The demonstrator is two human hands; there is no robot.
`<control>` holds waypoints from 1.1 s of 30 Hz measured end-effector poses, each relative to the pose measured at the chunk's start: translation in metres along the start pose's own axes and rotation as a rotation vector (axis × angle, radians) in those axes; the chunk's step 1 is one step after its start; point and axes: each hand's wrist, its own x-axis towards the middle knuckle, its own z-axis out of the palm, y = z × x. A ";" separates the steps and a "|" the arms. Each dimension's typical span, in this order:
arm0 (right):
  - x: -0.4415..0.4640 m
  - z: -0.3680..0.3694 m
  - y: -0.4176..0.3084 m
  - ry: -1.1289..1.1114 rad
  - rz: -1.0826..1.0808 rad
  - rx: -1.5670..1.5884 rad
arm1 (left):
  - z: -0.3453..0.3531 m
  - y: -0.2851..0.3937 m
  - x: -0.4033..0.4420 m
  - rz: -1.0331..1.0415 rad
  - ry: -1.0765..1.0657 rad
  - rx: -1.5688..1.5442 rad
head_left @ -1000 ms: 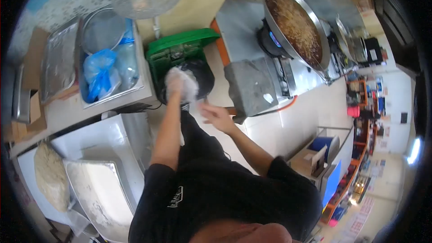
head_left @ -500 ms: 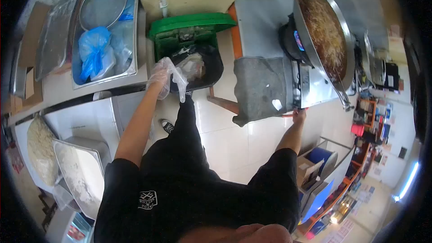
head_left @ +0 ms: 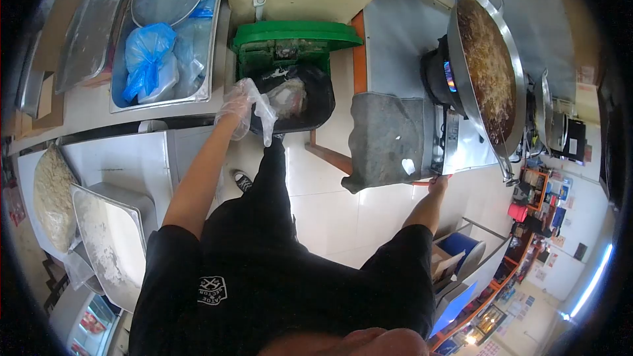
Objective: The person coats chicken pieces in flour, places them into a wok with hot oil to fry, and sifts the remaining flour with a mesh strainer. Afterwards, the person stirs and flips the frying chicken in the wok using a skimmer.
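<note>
A person stood with arms spread between a steel stove (head_left: 465,142) and a green plastic bin (head_left: 290,30) with a raised lid.
On the stove, a wide round metal wok (head_left: 467,76) held bubbling brown liquid with pale bits (head_left: 488,72); the bin's black liner (head_left: 324,102) held crumpled whitish waste (head_left: 288,97); a rectangular steel pan (head_left: 212,59) on the tabletop (head_left: 79,115) held blue and clear plastic bags (head_left: 148,59), and a deep metal tray (head_left: 146,209) held white powder (head_left: 105,231). The right hand (head_left: 438,184) was at the stove's front edge, its grip partly hidden, so I cannot tell whether it was closed. The left hand (head_left: 239,102) was at the bin's left edge in loose clear plastic, its grip too obscured to judge. From it a thin clear plastic glove (head_left: 266,118) hung, long axis nearly vertical in view, loose end pointing toward the person.
</note>
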 end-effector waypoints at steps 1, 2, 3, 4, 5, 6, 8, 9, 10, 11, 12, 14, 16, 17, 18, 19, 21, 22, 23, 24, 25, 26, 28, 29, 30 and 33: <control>-0.002 0.000 0.000 0.005 0.001 -0.007 | 0.020 -0.021 0.011 0.126 0.121 0.100; 0.009 -0.006 0.004 0.006 -0.027 0.002 | 0.031 -0.034 0.016 0.251 0.240 0.202; 0.030 -0.013 0.011 0.007 -0.054 0.015 | 0.023 -0.024 0.009 0.153 0.194 0.130; 0.042 -0.017 0.016 0.008 -0.081 0.029 | 0.007 -0.003 -0.004 0.057 0.147 0.058; 0.040 -0.017 0.017 0.008 -0.072 0.018 | -0.003 0.010 -0.010 -0.038 0.103 -0.015; 0.036 -0.016 0.015 0.009 -0.063 0.006 | 0.000 0.006 -0.007 -0.033 0.120 -0.007; 0.027 -0.012 0.010 0.023 -0.033 -0.013 | 0.006 -0.003 -0.003 -0.027 0.157 0.006; 0.022 -0.009 0.006 0.037 -0.010 -0.021 | 0.002 -0.001 -0.006 -0.026 0.150 0.006; 0.021 -0.009 0.006 0.052 0.014 -0.029 | -0.003 0.003 -0.012 -0.026 0.141 0.007; 0.021 -0.010 0.006 0.039 0.014 -0.043 | -0.007 0.007 -0.018 -0.025 0.130 0.009; 0.012 -0.008 0.006 0.028 -0.007 -0.027 | -0.004 0.000 -0.014 -0.040 0.091 0.030; -0.014 0.003 0.002 0.009 -0.053 0.013 | 0.006 -0.018 0.002 -0.064 0.017 0.070; -0.026 -0.012 0.007 0.459 -0.129 -0.613 | 0.010 -0.017 -0.023 -0.080 -0.012 -0.246; -0.031 -0.021 0.013 0.673 -0.170 -0.898 | 0.013 -0.021 -0.023 -0.029 0.021 -0.241; -0.053 -0.013 0.024 0.829 -0.359 -0.904 | 0.022 -0.030 -0.013 0.071 0.119 -0.068; -0.081 0.000 0.037 0.741 -0.642 -0.740 | 0.030 -0.037 0.000 0.158 0.239 0.077; -0.176 0.059 0.063 0.180 -0.858 -0.347 | 0.052 -0.041 0.017 0.249 0.486 0.265; -0.244 0.096 0.070 -0.174 -0.778 -0.262 | 0.056 -0.023 0.018 0.237 0.361 0.194; -0.309 0.129 0.076 -0.523 -0.673 -0.322 | 0.042 0.013 0.007 0.189 0.133 0.091; -0.363 0.154 0.086 -0.809 -0.653 -0.456 | 0.025 0.048 -0.005 0.158 -0.054 0.077; -0.389 0.188 0.106 -0.944 -0.930 -0.515 | 0.014 0.075 -0.020 0.171 -0.165 0.123; -0.415 0.221 0.127 -1.058 -1.214 -0.526 | -0.009 0.100 -0.045 0.344 -0.248 0.253; -0.410 0.263 0.151 -1.107 -1.186 -0.786 | 0.022 0.092 -0.040 0.387 0.027 0.166; -0.404 0.277 0.158 -1.133 -1.100 -0.737 | 0.076 0.057 0.008 0.401 0.203 0.060; -0.394 0.290 0.168 -1.162 -1.012 -0.690 | 0.038 0.081 -0.019 0.341 0.125 0.104; -0.381 0.322 0.182 -1.476 -0.773 -0.548 | -0.019 0.117 -0.050 0.179 0.058 0.217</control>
